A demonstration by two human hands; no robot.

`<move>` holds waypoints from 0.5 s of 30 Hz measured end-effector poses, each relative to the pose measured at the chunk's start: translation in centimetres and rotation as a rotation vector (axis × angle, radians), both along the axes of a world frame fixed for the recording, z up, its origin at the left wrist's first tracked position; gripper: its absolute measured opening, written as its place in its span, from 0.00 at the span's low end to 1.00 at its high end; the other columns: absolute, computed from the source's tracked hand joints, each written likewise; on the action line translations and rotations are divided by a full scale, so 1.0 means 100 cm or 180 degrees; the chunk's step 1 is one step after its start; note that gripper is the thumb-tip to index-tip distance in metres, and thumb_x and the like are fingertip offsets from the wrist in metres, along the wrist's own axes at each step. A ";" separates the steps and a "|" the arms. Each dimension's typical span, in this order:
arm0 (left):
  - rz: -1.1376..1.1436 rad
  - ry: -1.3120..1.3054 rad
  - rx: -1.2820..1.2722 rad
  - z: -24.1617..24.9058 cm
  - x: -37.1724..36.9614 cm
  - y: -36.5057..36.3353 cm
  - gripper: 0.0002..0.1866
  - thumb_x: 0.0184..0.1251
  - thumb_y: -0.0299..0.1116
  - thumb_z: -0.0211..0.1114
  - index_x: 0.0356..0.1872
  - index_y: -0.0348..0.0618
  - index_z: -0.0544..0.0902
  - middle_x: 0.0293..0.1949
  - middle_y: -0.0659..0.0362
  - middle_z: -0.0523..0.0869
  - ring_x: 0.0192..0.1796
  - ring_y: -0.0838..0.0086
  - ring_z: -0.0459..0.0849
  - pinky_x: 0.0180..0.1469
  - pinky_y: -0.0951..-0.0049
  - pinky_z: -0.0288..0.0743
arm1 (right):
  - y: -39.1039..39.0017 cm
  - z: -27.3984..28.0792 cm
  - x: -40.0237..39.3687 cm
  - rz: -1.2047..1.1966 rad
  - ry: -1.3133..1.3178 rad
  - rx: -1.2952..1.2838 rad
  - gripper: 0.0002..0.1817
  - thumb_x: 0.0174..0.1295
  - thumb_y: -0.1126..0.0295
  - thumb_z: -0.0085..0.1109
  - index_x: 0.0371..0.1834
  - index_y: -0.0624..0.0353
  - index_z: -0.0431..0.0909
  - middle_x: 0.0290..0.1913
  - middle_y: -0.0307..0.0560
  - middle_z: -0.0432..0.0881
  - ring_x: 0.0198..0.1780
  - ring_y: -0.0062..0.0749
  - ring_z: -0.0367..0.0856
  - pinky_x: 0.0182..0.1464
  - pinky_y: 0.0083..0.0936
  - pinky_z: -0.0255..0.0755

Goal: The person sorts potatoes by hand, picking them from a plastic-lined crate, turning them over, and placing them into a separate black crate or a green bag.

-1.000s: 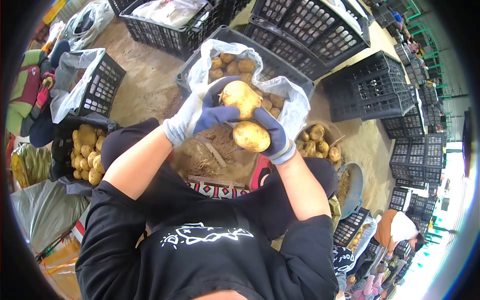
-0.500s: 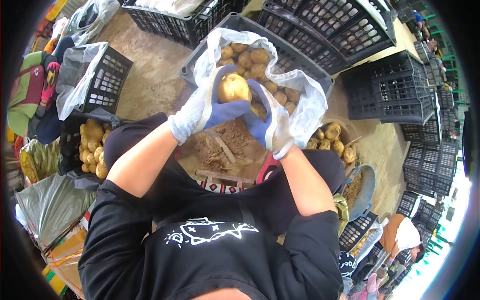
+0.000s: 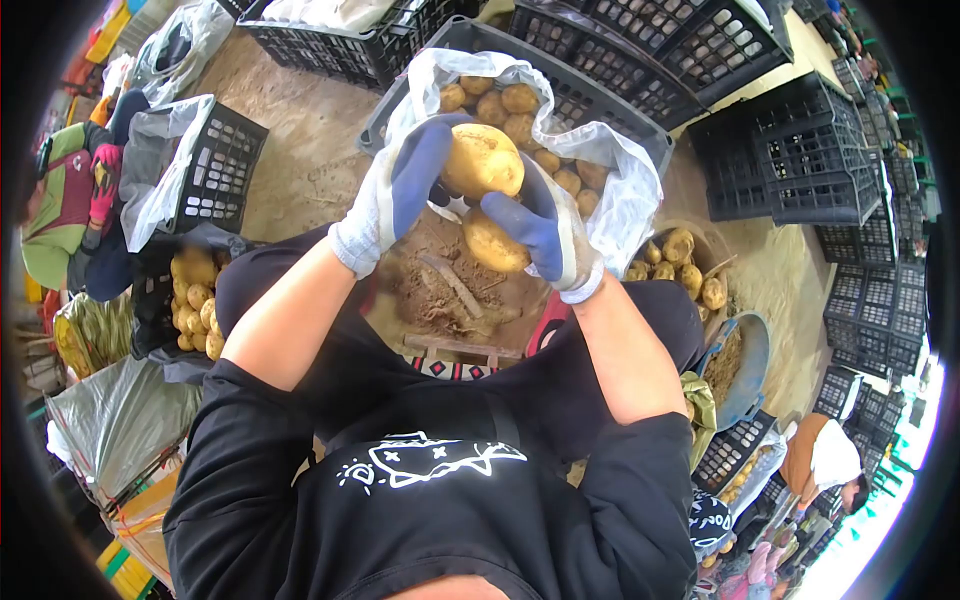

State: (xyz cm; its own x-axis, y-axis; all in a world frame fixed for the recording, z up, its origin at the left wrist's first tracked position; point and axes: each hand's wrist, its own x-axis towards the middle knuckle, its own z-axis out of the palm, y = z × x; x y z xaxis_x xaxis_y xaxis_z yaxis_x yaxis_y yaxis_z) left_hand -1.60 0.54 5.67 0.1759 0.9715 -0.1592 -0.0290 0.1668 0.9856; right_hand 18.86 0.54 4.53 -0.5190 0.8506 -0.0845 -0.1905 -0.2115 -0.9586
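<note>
My left hand [image 3: 414, 180], in a blue and grey work glove, grips a large yellow potato [image 3: 484, 162]. My right hand [image 3: 548, 228], gloved the same way, is closed round a second potato [image 3: 493, 243], just below the first. Behind both hands stands a dark crate [image 3: 380, 125] lined with clear plastic [image 3: 632, 192], holding several potatoes [image 3: 518, 98]. Loose brown soil [image 3: 440, 282] lies beneath my hands, between my legs.
A black crate of potatoes [image 3: 194, 300] sits by my left knee. More potatoes [image 3: 678, 246] and a blue basin [image 3: 750, 375] are on the right. Stacked black crates [image 3: 790, 150] rise beyond. One person [image 3: 70, 200] sits far left; another [image 3: 825, 455] bends at lower right.
A second potato now shows in my right hand, which has turned palm inward. The potato in my left hand has come up closer to view.
</note>
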 end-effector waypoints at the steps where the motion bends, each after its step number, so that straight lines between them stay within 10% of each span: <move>1: -0.0014 0.0002 0.0003 -0.005 0.002 -0.001 0.22 0.75 0.41 0.57 0.63 0.38 0.75 0.51 0.55 0.82 0.53 0.72 0.81 0.54 0.71 0.78 | 0.000 -0.002 0.001 -0.0038 -0.0178 0.0231 0.33 0.62 0.67 0.67 0.69 0.64 0.66 0.61 0.46 0.77 0.60 0.29 0.75 0.63 0.28 0.69; 4: -0.0236 0.0526 0.0601 -0.022 0.005 -0.006 0.38 0.61 0.40 0.73 0.68 0.36 0.66 0.56 0.53 0.79 0.56 0.72 0.79 0.58 0.71 0.77 | -0.007 -0.008 0.000 -0.0533 -0.1071 0.1317 0.36 0.60 0.69 0.69 0.71 0.63 0.64 0.63 0.47 0.76 0.63 0.31 0.74 0.66 0.28 0.67; 12: -0.0053 -0.0361 0.0325 -0.010 0.010 -0.005 0.32 0.61 0.35 0.72 0.65 0.37 0.70 0.56 0.55 0.80 0.55 0.73 0.80 0.60 0.71 0.75 | -0.003 -0.002 -0.003 -0.0404 -0.0885 0.1051 0.40 0.57 0.70 0.71 0.72 0.63 0.62 0.64 0.48 0.76 0.63 0.31 0.74 0.66 0.29 0.67; 15: 0.0019 0.1148 0.1657 -0.022 0.002 -0.002 0.23 0.70 0.36 0.63 0.62 0.37 0.74 0.54 0.56 0.81 0.52 0.75 0.80 0.53 0.74 0.77 | -0.001 -0.006 -0.004 -0.0279 -0.0531 0.0629 0.37 0.59 0.67 0.69 0.71 0.63 0.65 0.61 0.48 0.77 0.61 0.30 0.76 0.64 0.29 0.69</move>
State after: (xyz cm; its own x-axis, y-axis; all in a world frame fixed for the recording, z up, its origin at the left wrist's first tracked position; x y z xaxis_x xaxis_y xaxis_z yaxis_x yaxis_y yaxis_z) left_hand -1.36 0.36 3.48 0.1937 0.9384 0.2863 0.3206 -0.3363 0.8855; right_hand 18.50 0.46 3.96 -0.4354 0.9002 0.0094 -0.0359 -0.0069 -0.9993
